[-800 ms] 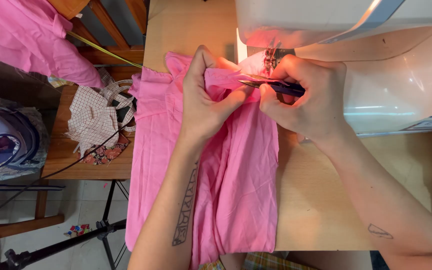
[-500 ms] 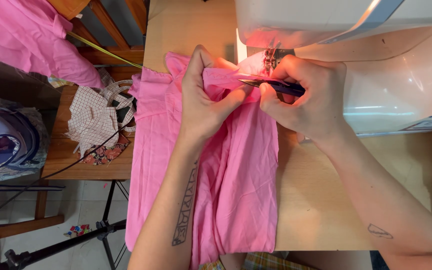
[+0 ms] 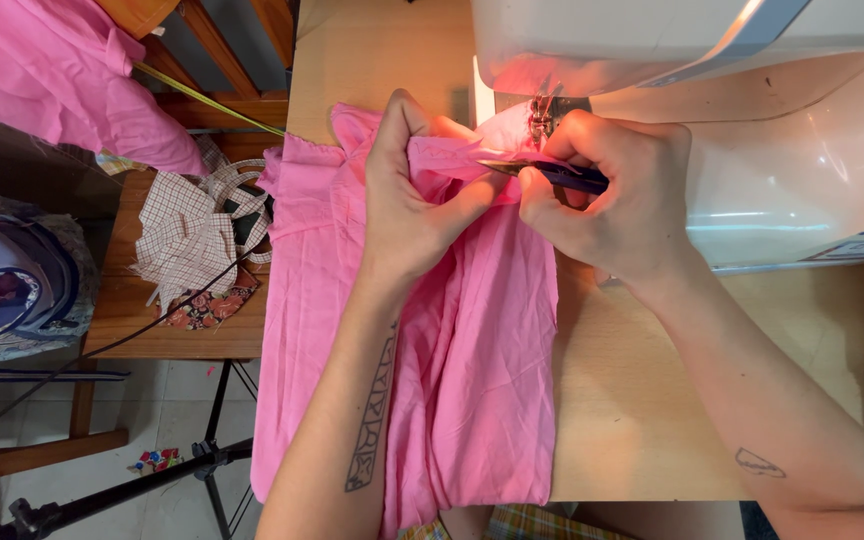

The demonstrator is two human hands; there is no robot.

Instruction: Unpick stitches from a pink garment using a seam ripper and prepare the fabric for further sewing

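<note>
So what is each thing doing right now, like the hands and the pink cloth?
left hand: grip pinches a fold of the cloth
right hand: grip shut on the thread snips
thread snips: tips at the fold
pink cloth: bunched, hanging off the table's edge
sewing machine: lamp lit
checked fabric scraps: piled on the side bench

The white sewing machine (image 3: 712, 120) walls off the space above and to the right of the right hand (image 3: 612, 200), its needle just beside the fingers. Below that hand, bare counter (image 3: 642, 400) lies open. Left of the left hand (image 3: 412, 200), pink fabric (image 3: 472, 380) covers the counter to its edge.
</note>
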